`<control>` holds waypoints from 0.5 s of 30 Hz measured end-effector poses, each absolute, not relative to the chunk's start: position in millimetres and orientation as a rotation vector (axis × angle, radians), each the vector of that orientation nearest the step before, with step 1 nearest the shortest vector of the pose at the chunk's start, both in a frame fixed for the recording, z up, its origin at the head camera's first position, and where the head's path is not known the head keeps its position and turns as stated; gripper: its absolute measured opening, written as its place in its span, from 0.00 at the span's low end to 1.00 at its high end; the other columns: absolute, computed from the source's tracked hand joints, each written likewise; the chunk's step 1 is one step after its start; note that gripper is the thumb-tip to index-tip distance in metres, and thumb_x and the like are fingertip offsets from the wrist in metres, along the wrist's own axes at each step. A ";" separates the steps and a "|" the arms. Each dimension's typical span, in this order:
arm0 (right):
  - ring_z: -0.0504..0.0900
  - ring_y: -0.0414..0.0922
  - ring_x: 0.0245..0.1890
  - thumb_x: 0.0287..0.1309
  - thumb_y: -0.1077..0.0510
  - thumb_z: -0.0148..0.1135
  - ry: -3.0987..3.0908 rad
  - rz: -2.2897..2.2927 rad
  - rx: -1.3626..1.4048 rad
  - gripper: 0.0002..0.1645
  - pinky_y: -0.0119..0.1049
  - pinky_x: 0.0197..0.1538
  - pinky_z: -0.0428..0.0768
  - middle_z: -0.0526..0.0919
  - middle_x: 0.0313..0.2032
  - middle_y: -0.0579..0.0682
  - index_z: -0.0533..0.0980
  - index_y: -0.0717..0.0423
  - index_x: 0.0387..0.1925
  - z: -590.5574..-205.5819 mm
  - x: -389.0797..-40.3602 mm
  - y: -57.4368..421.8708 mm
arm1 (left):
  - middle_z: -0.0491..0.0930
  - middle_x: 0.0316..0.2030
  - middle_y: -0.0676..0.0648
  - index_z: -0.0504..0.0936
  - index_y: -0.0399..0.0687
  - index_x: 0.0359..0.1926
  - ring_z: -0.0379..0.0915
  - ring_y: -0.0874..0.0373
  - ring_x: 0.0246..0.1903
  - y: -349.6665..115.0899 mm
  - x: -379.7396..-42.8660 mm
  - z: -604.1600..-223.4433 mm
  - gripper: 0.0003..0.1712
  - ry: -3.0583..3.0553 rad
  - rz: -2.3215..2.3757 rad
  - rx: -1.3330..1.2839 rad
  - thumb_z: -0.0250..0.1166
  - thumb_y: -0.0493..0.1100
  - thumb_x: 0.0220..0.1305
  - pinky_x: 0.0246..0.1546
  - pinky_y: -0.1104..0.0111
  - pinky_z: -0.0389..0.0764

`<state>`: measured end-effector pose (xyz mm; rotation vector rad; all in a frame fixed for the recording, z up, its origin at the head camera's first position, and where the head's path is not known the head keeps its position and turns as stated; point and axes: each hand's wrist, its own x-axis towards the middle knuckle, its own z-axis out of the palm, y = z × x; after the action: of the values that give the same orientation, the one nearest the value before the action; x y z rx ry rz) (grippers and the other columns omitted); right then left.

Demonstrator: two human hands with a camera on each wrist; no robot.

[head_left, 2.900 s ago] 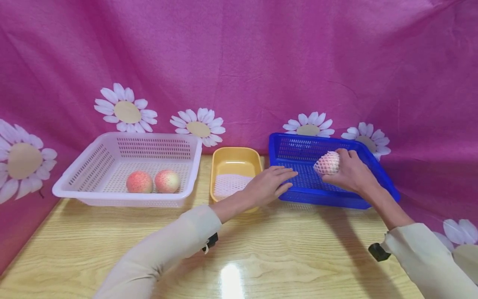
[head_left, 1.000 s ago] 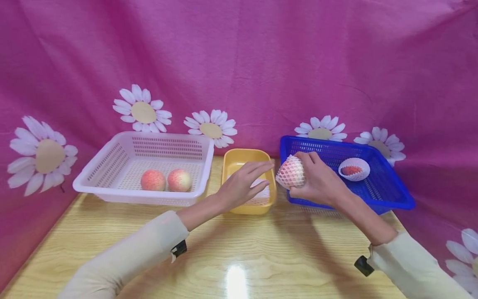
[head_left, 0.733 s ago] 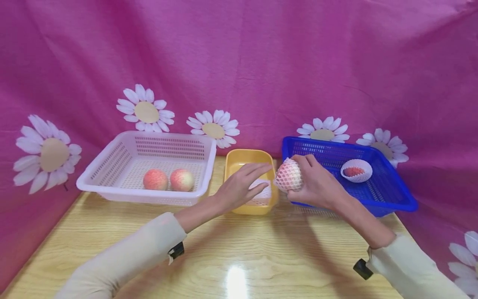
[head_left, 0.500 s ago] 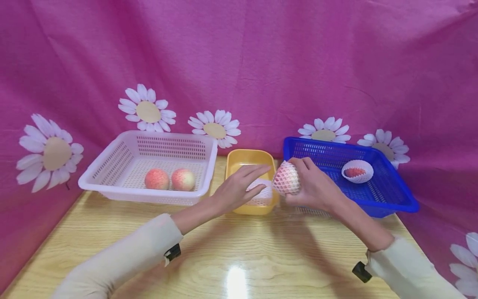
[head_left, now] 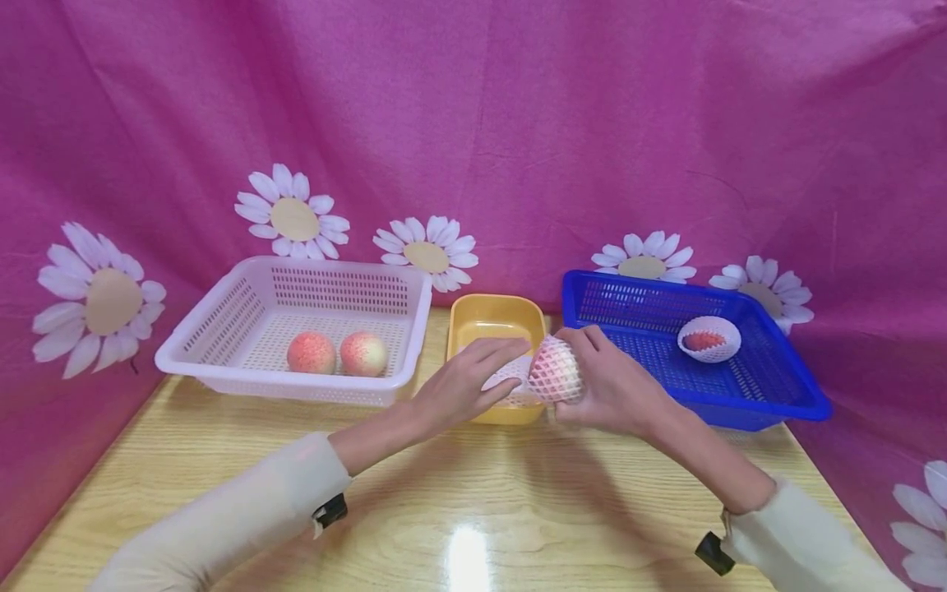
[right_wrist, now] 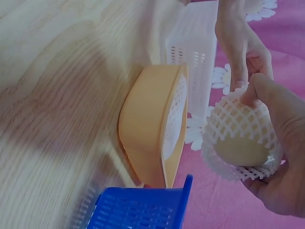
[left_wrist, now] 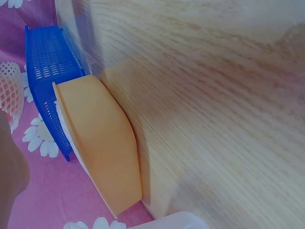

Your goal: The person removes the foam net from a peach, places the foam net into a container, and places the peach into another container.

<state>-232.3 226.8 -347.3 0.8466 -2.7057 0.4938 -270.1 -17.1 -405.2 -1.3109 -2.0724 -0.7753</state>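
My right hand (head_left: 610, 382) grips a peach (head_left: 556, 370) wrapped in a white foam net (right_wrist: 238, 117), held up by the right edge of the yellow tray (head_left: 497, 306). In the right wrist view the net's open end shows the fruit's pale skin. Just left of the wrapped peach, my left hand (head_left: 462, 382) hovers over the tray with fingers extended and nothing held. Loose white foam netting (head_left: 510, 380) lies in the tray, partly hidden by the hands. A second netted peach (head_left: 709, 339) sits in the blue basket (head_left: 769, 403).
To the left stands a white basket (head_left: 296, 386) with two bare peaches, one redder (head_left: 311, 353) and one paler (head_left: 363, 354). All containers stand on a wooden table (head_left: 414, 510). A magenta cloth with daisies (head_left: 510, 148) hangs right behind them.
My right hand has lifted the netted peach out of the blue basket and carried it left, lately lower, toward the yellow tray. My left hand has drawn back left from the blue basket.
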 end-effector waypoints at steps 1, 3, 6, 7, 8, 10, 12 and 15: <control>0.76 0.47 0.38 0.31 0.45 0.77 -2.700 0.491 0.856 0.52 0.43 0.39 0.81 0.74 0.45 0.54 0.68 0.57 0.62 -347.8 -231.4 226.3 | 0.76 0.60 0.40 0.75 0.38 0.64 0.71 0.49 0.61 -17.7 -269.6 -405.8 0.28 -2.074 -0.779 -1.313 0.69 0.37 0.64 0.66 0.68 0.65; 0.76 0.46 0.37 0.31 0.44 0.78 -2.695 0.496 0.869 0.52 0.42 0.38 0.81 0.74 0.45 0.53 0.68 0.56 0.61 -349.3 -229.8 225.1 | 0.75 0.60 0.40 0.74 0.38 0.64 0.71 0.49 0.61 -19.1 -268.4 -407.1 0.29 -2.074 -0.786 -1.315 0.69 0.37 0.64 0.66 0.67 0.65; 0.76 0.46 0.37 0.30 0.43 0.79 -2.693 0.493 0.881 0.54 0.42 0.38 0.81 0.74 0.45 0.53 0.69 0.57 0.61 -352.4 -227.9 224.1 | 0.75 0.60 0.40 0.75 0.37 0.64 0.71 0.48 0.60 -21.5 -266.8 -409.7 0.29 -2.076 -0.793 -1.317 0.70 0.37 0.63 0.66 0.66 0.66; 0.76 0.45 0.37 0.30 0.42 0.78 -2.695 0.491 0.883 0.54 0.41 0.38 0.81 0.74 0.45 0.53 0.68 0.57 0.61 -353.5 -227.1 223.7 | 0.75 0.60 0.40 0.75 0.38 0.64 0.72 0.48 0.60 -22.3 -266.1 -410.7 0.29 -2.080 -0.790 -1.314 0.70 0.37 0.63 0.65 0.66 0.67; 0.76 0.45 0.37 0.30 0.42 0.78 -2.697 0.488 0.887 0.54 0.41 0.38 0.81 0.74 0.45 0.53 0.68 0.58 0.61 -354.7 -226.4 223.5 | 0.75 0.60 0.40 0.75 0.38 0.64 0.72 0.48 0.60 -22.9 -265.6 -411.6 0.29 -2.082 -0.785 -1.315 0.70 0.37 0.63 0.65 0.66 0.67; 0.75 0.45 0.36 0.30 0.44 0.78 -2.699 0.485 0.892 0.54 0.41 0.37 0.81 0.74 0.44 0.53 0.68 0.59 0.62 -357.2 -224.9 223.0 | 0.76 0.60 0.40 0.75 0.38 0.64 0.72 0.48 0.59 -24.3 -264.6 -413.6 0.29 -2.089 -0.772 -1.310 0.70 0.37 0.63 0.65 0.65 0.68; 0.75 0.44 0.35 0.29 0.45 0.78 -2.700 0.489 0.897 0.54 0.40 0.36 0.81 0.74 0.44 0.53 0.68 0.59 0.61 -359.4 -223.2 222.2 | 0.76 0.60 0.40 0.75 0.38 0.64 0.72 0.48 0.59 -25.6 -263.6 -415.2 0.29 -2.096 -0.763 -1.308 0.70 0.38 0.63 0.65 0.66 0.68; 0.75 0.43 0.35 0.29 0.46 0.78 -2.698 0.490 0.910 0.53 0.38 0.35 0.80 0.74 0.43 0.52 0.68 0.58 0.61 -362.7 -220.5 221.1 | 0.76 0.59 0.40 0.75 0.38 0.64 0.72 0.48 0.59 -26.7 -262.5 -417.5 0.29 -2.098 -0.758 -1.314 0.70 0.38 0.63 0.65 0.67 0.67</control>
<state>-220.5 221.1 -362.7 0.9103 -2.6982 0.4897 -262.5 -26.7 -417.5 -1.3136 -2.0976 -0.7583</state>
